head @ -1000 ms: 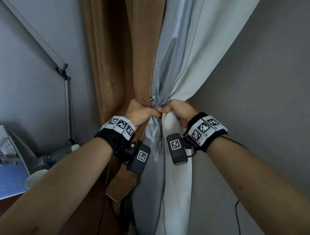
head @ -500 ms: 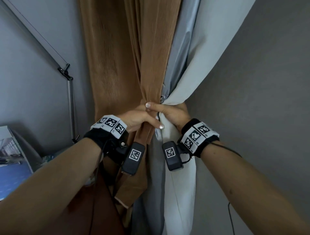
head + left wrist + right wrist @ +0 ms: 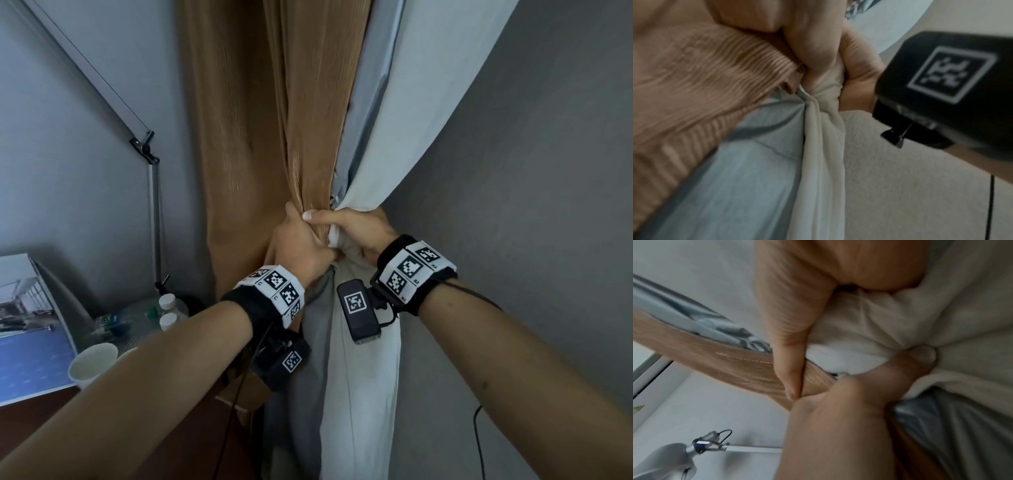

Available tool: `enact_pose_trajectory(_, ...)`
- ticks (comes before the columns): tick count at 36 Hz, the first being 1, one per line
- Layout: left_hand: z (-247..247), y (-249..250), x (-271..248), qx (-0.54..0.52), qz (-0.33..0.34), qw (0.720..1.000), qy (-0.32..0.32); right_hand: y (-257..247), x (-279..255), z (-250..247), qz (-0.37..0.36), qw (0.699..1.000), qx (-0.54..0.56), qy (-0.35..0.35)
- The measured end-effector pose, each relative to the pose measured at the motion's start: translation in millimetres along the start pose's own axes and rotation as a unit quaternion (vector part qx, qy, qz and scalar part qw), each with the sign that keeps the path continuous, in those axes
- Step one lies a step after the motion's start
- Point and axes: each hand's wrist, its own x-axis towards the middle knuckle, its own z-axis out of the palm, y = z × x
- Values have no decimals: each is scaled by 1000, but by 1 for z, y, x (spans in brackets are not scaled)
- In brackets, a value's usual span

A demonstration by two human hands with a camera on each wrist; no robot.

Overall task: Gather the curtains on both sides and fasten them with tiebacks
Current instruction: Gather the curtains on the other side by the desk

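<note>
Together, both hands: bunching fabric (touching each other).
Left hand (image 3: 301, 245): fingers curled round ribbed brown curtain (image 3: 308, 144).
Right hand (image 3: 359, 229): gripping white lining cloth (image 3: 404, 137), beside it.

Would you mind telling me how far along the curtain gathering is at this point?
Done: the brown curtain and the white curtain are bunched into one neck on this side. In hand: the left hand and right hand both grip that neck, holding it tight. Left: no tieback can be made out in any view, so fastening is not yet done, and the other side is out of view.
</note>
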Motion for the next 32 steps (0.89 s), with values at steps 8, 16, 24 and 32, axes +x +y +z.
enact_pose_trajectory(8,-9,2,1,-95,-42,987,-126,-3,-3,-12,7,1000,-26,6)
enact_pose_trajectory(16,-63,8,28,-317,-145,876,-333,-12,-14,-22,20,998,-50,-25)
enact_pose_trajectory(24,-65,16,27,-324,-185,878,-300,-7,-11,-9,5,997,-62,-49)
enact_pose_trajectory(32,-77,17,37,-324,-204,879,-284,-1,1,11,-36,994,-86,-54)
